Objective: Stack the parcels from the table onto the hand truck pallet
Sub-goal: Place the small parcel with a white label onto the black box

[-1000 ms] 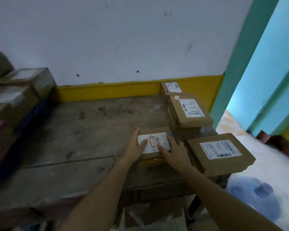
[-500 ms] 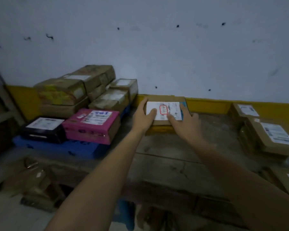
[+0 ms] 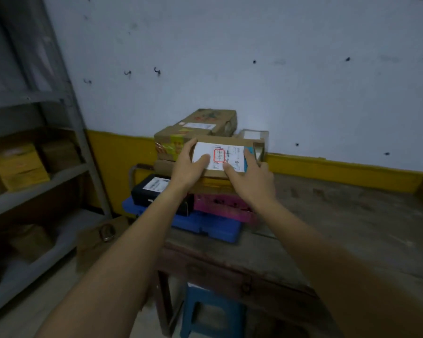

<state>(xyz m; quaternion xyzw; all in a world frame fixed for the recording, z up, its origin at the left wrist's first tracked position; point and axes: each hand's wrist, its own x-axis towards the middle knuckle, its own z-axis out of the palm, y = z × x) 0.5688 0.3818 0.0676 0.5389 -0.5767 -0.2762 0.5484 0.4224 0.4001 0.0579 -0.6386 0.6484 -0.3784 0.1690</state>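
Label on parcel illegible

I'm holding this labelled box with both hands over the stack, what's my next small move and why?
Probably lower the labelled parcel straight down onto the pink box: left hand and right hand grip its ends, and it appears to be right above that box on the blue pallet.

Parcel over stack on pallet; table right; shelf left.

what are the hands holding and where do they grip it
A brown cardboard parcel with a white label. The left hand grips its left end, the right hand its right end, both thumbs pressed on the top label.
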